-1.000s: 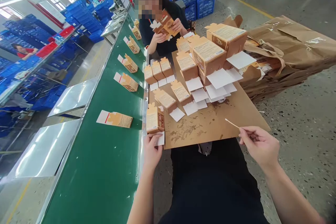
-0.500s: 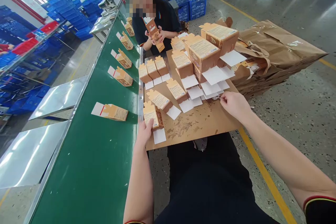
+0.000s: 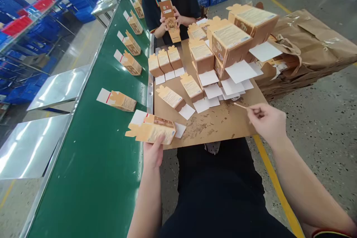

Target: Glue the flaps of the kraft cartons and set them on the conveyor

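Observation:
My left hand [image 3: 153, 152] is closed around a tan and brown cardboard box [image 3: 160, 131]. The box lies tilted over the metal edge of the green belt, its notched flaps and white flap with a red strip pointing left. Another white flap sticks out on its right. Between the fingertips of my right hand [image 3: 266, 117] is a thin stick [image 3: 240, 106], its tip pointing left above the brown board [image 3: 206, 128]. A small clear round item [image 3: 235, 97] lies near the tip, partly under white flaps. Two single boxes [image 3: 170, 97] rest on the board beyond my left hand.
Stacked boxes [image 3: 230, 39] with white flaps stand at the board's right. More boxes [image 3: 122, 100] lie along the green belt [image 3: 92, 178]. Across the board, a co-worker [image 3: 175, 0] holds an unfolded box. Brown paper-wrapped bundles [image 3: 315, 44] lie on the right.
My left hand has lifted the box off the board and tipped it leftward over the belt edge. My right hand has drawn back from the clear round item with the stick. The view has shifted.

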Tool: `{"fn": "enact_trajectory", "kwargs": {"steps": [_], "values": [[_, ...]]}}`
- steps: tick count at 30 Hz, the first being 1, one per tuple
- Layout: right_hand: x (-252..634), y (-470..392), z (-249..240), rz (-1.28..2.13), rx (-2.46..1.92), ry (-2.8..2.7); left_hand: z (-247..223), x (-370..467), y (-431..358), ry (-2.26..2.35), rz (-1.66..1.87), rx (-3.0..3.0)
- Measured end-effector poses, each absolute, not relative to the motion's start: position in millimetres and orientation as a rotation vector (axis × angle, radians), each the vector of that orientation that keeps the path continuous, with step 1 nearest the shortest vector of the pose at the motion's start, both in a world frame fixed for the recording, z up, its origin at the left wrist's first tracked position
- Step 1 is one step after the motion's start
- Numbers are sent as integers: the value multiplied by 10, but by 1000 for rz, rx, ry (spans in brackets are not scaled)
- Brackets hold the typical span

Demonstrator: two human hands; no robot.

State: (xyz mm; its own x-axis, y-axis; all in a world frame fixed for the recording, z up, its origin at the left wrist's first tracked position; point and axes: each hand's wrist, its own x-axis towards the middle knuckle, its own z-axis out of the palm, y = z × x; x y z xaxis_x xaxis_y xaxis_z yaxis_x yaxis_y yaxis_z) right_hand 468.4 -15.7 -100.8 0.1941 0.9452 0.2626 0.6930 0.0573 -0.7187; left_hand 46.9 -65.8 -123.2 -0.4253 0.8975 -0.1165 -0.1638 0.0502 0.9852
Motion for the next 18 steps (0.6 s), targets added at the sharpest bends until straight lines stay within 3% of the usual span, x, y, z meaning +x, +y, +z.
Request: {"fn": "enact_trajectory", "kwargs": {"steps": [5, 10, 18], "values": [[3775, -685, -1260, 764, -1353, -1663, -1348, 748, -422, 1443, 1420, 882], [3280, -699, -1565, 750, -1250, -1827, -1437, 818, -340, 1483, 1416, 948], [3282, -622, -1695, 743, -1247, -1870, -1396, 834, -343, 1550, 1371, 948]]}}
